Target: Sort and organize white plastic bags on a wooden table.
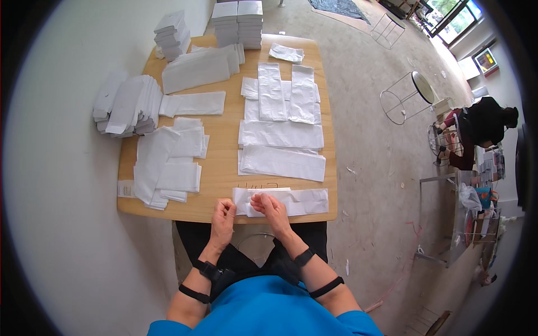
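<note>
Close to the table's near edge lies a long white folded paper or film sleeve [311, 201], with a shorter white piece on its left part. My right hand [270, 208] is over that left part, its fingers half stretched and lightly curved, with no object visible in them. At the left end of the sleeve, my left hand [224, 215] is closed with curled fingers; whatever may be in its pinch is hidden. Beyond my hands lie flat stacks of similar white sleeves [283, 162], some laid crosswise on others.
White sleeves [154, 162] lie in loose piles on the wooden table [221, 173]. Folded white cartons [129, 106] are heaped at the left, and stacks of white boxes [238, 25] stand at the back. A round stool [421, 87] and a seated person [479, 126] are to the right.
</note>
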Action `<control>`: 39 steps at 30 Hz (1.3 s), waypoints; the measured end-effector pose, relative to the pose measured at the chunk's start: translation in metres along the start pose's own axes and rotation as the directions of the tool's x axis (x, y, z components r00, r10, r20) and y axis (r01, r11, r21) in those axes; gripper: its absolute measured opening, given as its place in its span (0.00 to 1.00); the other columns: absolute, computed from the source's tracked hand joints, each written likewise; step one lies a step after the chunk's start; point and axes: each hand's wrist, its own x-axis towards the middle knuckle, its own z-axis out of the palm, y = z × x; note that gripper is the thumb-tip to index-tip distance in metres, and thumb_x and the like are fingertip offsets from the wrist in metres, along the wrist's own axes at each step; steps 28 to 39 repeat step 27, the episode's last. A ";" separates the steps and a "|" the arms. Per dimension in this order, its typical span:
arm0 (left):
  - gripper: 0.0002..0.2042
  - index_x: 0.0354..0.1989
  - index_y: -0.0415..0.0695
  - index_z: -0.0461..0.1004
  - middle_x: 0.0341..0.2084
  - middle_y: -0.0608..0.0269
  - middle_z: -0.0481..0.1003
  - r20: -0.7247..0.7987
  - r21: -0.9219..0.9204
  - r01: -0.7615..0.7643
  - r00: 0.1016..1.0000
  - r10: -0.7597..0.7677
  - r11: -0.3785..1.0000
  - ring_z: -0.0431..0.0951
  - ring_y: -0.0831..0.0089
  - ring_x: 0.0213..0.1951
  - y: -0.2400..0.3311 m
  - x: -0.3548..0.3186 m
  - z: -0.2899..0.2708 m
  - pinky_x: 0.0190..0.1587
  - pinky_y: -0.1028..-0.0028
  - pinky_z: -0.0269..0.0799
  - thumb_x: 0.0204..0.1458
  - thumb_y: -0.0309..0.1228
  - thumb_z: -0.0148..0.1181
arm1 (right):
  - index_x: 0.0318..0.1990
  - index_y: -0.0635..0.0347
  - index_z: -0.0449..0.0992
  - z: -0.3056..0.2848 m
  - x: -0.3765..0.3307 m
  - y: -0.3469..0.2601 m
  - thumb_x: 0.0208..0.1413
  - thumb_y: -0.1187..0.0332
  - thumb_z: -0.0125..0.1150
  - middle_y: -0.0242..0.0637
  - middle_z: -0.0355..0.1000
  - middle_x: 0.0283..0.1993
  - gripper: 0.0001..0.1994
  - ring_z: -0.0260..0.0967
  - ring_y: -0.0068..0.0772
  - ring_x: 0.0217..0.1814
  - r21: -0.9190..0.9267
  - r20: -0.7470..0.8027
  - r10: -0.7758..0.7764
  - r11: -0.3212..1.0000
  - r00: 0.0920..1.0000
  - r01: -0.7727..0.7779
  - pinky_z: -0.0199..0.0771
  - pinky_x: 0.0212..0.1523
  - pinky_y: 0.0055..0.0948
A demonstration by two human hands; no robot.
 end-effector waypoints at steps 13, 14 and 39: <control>0.04 0.37 0.42 0.73 0.33 0.58 0.71 -0.027 0.519 -0.238 0.955 0.294 0.821 0.72 0.61 0.38 0.013 0.001 0.046 0.43 0.64 0.66 0.54 0.27 0.57 | 0.24 0.69 0.71 -0.023 -0.018 -0.030 0.53 0.64 0.61 0.37 0.64 0.15 0.15 0.58 0.21 0.19 -0.677 -0.275 -0.346 0.732 0.897 0.075 0.61 0.22 0.30; 0.05 0.37 0.42 0.73 0.32 0.59 0.71 -0.012 0.537 -0.198 0.970 0.242 0.820 0.72 0.62 0.37 0.011 0.003 0.046 0.42 0.64 0.66 0.54 0.27 0.56 | 0.24 0.69 0.71 -0.026 -0.015 -0.025 0.52 0.64 0.60 0.40 0.64 0.15 0.15 0.59 0.24 0.19 -0.701 -0.276 -0.368 0.709 0.888 0.076 0.62 0.23 0.32; 0.08 0.40 0.45 0.75 0.35 0.60 0.72 -0.009 0.605 -0.134 0.985 0.175 0.785 0.74 0.58 0.40 -0.002 0.011 0.045 0.44 0.63 0.69 0.51 0.25 0.58 | 0.24 0.70 0.70 -0.034 -0.005 -0.012 0.51 0.64 0.59 0.52 0.67 0.19 0.15 0.67 0.41 0.20 -0.765 -0.281 -0.430 0.640 0.858 0.070 0.65 0.26 0.39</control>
